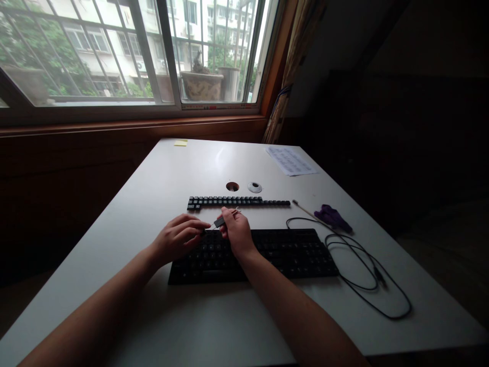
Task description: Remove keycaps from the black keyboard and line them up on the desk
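Note:
A black keyboard (290, 255) lies across the white table (198, 316) in front of me. My left hand (179, 238) rests curled on the keyboard's upper left part, its fingertips pinched at a key. My right hand (236, 232) is closed around a small wire keycap puller (222, 220) with a dark grip, held just above the keyboard's top edge. Behind the hands, several removed black keycaps (237, 202) lie in a long row on the table.
The keyboard's black cable (367, 285) loops over the right side of the table. A purple cloth (331, 216) and a thin stick (303, 208) lie at the right. A printed sheet (290, 161), a yellow note (181, 143), a cable hole (232, 186) and its cap (254, 187) sit further back.

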### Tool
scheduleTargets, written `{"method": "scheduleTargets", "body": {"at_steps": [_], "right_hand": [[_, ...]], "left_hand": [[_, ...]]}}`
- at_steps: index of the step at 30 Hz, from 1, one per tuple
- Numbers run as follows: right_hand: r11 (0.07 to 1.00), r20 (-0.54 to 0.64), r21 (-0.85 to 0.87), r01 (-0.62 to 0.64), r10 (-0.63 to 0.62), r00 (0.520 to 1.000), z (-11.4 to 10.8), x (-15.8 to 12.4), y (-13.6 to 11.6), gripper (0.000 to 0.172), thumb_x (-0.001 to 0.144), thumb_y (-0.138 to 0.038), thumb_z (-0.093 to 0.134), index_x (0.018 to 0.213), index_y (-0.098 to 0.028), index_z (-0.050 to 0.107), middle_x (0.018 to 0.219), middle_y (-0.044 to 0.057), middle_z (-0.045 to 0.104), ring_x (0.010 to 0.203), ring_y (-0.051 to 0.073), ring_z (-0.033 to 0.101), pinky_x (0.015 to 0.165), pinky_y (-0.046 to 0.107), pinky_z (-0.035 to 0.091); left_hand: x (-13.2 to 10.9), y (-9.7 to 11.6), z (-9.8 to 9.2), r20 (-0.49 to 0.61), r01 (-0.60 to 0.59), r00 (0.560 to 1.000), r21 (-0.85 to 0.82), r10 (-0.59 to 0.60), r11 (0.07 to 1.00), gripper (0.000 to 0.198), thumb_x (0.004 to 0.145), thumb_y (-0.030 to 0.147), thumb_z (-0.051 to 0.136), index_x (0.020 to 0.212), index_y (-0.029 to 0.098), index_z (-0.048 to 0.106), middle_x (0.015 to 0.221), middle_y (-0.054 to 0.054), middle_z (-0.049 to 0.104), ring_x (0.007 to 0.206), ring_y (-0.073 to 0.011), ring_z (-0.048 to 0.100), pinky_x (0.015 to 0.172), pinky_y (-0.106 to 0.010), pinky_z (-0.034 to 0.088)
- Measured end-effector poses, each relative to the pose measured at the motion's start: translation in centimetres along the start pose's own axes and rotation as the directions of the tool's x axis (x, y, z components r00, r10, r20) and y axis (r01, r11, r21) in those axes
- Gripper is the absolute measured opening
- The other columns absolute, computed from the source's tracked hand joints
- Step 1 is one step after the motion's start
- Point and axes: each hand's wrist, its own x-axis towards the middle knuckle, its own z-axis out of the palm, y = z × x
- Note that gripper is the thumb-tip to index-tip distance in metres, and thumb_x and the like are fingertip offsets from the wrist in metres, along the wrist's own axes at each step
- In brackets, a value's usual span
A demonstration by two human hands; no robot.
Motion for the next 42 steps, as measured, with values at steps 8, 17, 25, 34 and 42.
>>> {"method": "scheduleTargets", "body": {"at_steps": [8,17,25,34,42], "right_hand": [[1.000,-0.046,0.001,0.029,-0.029,0.999,-0.2,0.3,0.6,0.036,0.085,-0.051,0.061,0.075,-0.016,0.061,0.050,-0.004,0.054,0.038,0.007,0.046,0.036,0.017,0.034],[0.999,-0.086,-0.020,0.028,-0.030,0.996,-0.2,0.1,0.4,0.040,0.086,-0.055,0.058,0.075,-0.017,0.061,0.049,-0.004,0.054,0.038,0.007,0.045,0.036,0.017,0.033],[0.998,-0.104,-0.051,0.047,-0.052,0.993,0.0,0.1,0.2,0.039,0.088,-0.054,0.056,0.075,-0.017,0.060,0.050,-0.004,0.054,0.037,0.007,0.045,0.037,0.018,0.034],[0.993,-0.133,-0.100,0.070,-0.083,0.988,0.1,-0.2,-0.2,0.040,0.088,-0.057,0.055,0.073,-0.019,0.060,0.051,-0.005,0.052,0.042,0.010,0.048,0.040,0.021,0.038],[0.937,-0.153,-0.258,0.235,-0.280,0.948,0.2,-0.5,-0.1,0.040,0.094,-0.051,0.047,0.072,-0.021,0.062,0.063,-0.001,0.056,0.059,0.014,0.053,0.058,0.025,0.043]], "left_hand": [[0.0,-0.3,0.0,0.007,0.002,1.000,-0.047,-0.002,0.999,0.021,0.087,0.011,0.066,0.105,0.020,0.061,0.106,-0.010,0.073,0.091,-0.0189,0.066,0.078,-0.035,0.056],[0.4,-0.3,0.0,-0.029,0.062,0.997,-0.129,-0.067,0.990,0.022,0.087,0.015,0.069,0.108,0.021,0.065,0.100,-0.009,0.073,0.088,-0.0190,0.066,0.077,-0.034,0.056],[0.8,0.9,-0.1,-0.022,0.098,0.994,-0.193,-0.104,0.976,0.030,0.086,0.005,0.063,0.111,0.021,0.067,0.102,-0.009,0.069,0.093,-0.0185,0.066,0.078,-0.032,0.056],[0.7,0.1,-0.4,-0.105,0.208,0.970,-0.122,-0.221,0.970,0.025,0.089,0.012,0.065,0.111,0.022,0.070,0.103,-0.008,0.066,0.094,-0.0183,0.066,0.079,-0.032,0.058],[0.3,-1.1,-0.7,-0.139,0.315,0.933,-0.128,-0.332,0.940,0.028,0.087,0.013,0.068,0.112,0.025,0.071,0.104,-0.008,0.061,0.097,-0.0199,0.063,0.081,-0.035,0.058]]}}
